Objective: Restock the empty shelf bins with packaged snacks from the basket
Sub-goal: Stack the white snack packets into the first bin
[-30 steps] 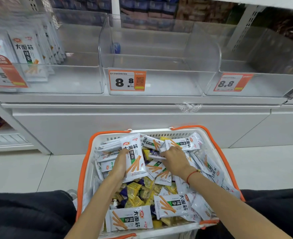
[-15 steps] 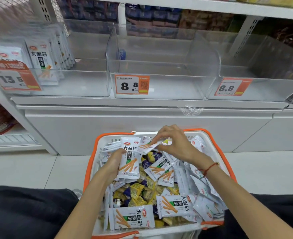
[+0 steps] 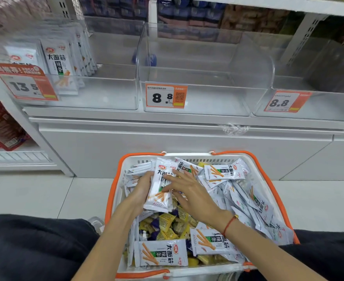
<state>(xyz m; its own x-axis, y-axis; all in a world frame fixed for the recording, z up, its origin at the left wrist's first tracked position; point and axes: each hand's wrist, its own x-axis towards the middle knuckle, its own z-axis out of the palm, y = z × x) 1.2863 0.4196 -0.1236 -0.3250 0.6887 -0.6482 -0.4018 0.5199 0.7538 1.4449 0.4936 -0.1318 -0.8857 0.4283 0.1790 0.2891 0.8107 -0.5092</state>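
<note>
1. Gathering step, by the look of it: collecting white snack packets into a stack (image 3: 160,187) over the orange-rimmed basket (image 3: 268,169) at lower centre of the frame, ahead of carrying them up to the shelf.
2. Left hand (image 3: 140,189) gripping the stack from its left edge, fingers hidden behind the packets, so exact curl not visible; thumb side wrapped against the near face.
3. Right hand (image 3: 189,191) laid flat on the stack's right side, fingers (image 3: 176,174) straight and spread, touching the front packet, not curled round it.
4. Stack standing nearly upright, tilted slightly left, held between the two hands, just above the loose packets and the yellow and purple sweets (image 3: 167,224) in the basket.
5. Next move likely to call for squaring the stack, then lifting it to the left bin (image 3: 106,92) at upper left of the frame, already partly filled with matching packets (image 3: 57,63).
6. Middle bin (image 3: 207,98) and right bin (image 3: 319,106) seemingly bare, so much restocking left.
</note>
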